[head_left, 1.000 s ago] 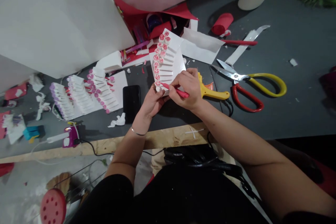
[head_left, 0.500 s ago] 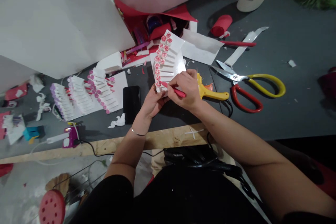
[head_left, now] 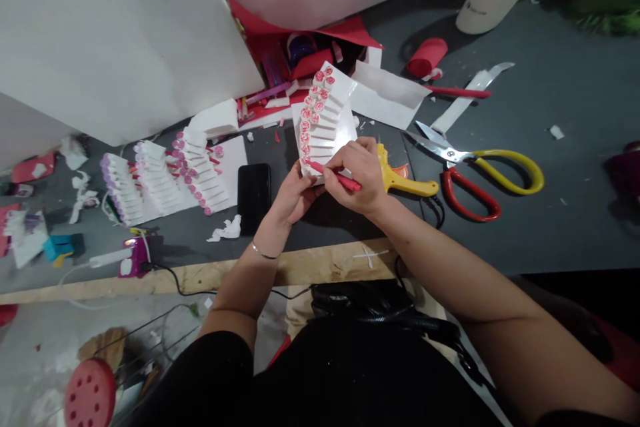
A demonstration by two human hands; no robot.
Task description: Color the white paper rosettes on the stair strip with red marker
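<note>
My left hand (head_left: pixel 291 199) grips the lower left corner of a white card (head_left: pixel 345 125), its thumb near the lowest flower. Along the card runs a fanned row of white paper-stemmed flowers (head_left: pixel 305 125) with red swirls on their heads. In my right hand (head_left: pixel 361 172) is a red marker pen (head_left: pixel 349 182), pinched like a pencil. Its tip meets or nearly meets one of the bottom flower heads. Right of that hand lies a yellow glue gun (head_left: pixel 407 183), partly covered by the hand.
Large scissors (head_left: pixel 453 155) lie open on the right, near a knife with a wrapped handle (head_left: pixel 463 100). A black phone (head_left: pixel 253 197) and purple-tipped flower rows (head_left: pixel 203 177) are on the left. A pale tumbler (head_left: pixel 483 7) stands at the back right.
The whole view has shifted slightly, so the bench things appear a little lower and to the right. Both hands keep their grips, and the pen tip stays at the lower flowers.
</note>
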